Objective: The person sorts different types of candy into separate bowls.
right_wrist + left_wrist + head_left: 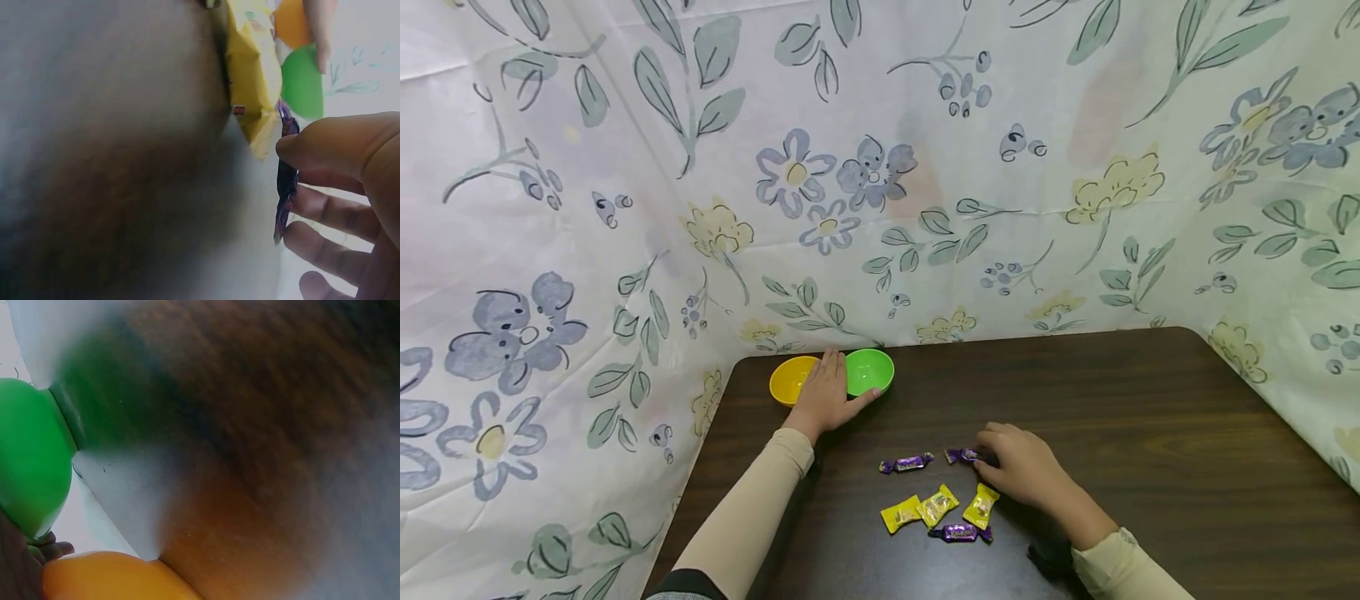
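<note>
My left hand (826, 392) lies over the gap between a yellow bowl (789, 381) and a green bowl (872, 372), its fingers straight and its thumb at the green rim. In the left wrist view, fingertips (55, 549) show between the green and the orange-yellow bowl walls. My right hand (1026, 467) pinches a purple-wrapped candy (962, 456) between thumb and fingers; the right wrist view shows this candy (287, 181) along the fingertips. Beside it lies another purple candy (907, 463). Nearer me are yellow-wrapped candies (937, 506) and a third purple candy (961, 533).
The dark wooden table (1120, 408) has its far edge just behind the bowls. A floral cloth (880, 167) hangs behind and along both sides. Near my right sleeve a dark strap (1047, 562) shows beneath the wrist.
</note>
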A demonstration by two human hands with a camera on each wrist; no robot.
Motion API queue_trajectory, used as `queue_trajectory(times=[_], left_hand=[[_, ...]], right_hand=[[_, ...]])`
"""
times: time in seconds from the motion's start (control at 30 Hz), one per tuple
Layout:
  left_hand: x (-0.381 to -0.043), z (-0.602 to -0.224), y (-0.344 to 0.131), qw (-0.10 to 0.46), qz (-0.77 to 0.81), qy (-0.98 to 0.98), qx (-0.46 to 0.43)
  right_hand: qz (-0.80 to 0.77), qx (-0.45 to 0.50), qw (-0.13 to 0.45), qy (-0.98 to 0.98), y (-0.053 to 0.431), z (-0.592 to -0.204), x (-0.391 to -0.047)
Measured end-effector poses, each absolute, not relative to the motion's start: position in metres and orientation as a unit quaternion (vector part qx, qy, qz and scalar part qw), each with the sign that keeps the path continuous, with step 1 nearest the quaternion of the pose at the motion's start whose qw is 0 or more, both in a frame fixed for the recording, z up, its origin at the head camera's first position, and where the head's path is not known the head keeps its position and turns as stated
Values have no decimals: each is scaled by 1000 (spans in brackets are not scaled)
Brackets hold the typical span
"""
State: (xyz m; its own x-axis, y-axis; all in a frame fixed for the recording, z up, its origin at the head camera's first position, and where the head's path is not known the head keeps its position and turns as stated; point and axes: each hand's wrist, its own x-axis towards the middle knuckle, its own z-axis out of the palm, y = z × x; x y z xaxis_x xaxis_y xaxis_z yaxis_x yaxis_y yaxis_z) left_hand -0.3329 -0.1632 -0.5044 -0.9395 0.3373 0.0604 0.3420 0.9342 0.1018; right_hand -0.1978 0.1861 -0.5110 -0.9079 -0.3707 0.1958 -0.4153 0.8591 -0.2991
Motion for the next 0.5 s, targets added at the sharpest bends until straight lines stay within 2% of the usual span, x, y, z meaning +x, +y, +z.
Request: queue_trajectory(times=[0.5], left_hand=[[-334, -507, -163, 27, -50, -983, -174]], right_hand=[[199, 220, 93, -950, 168, -502, -214]])
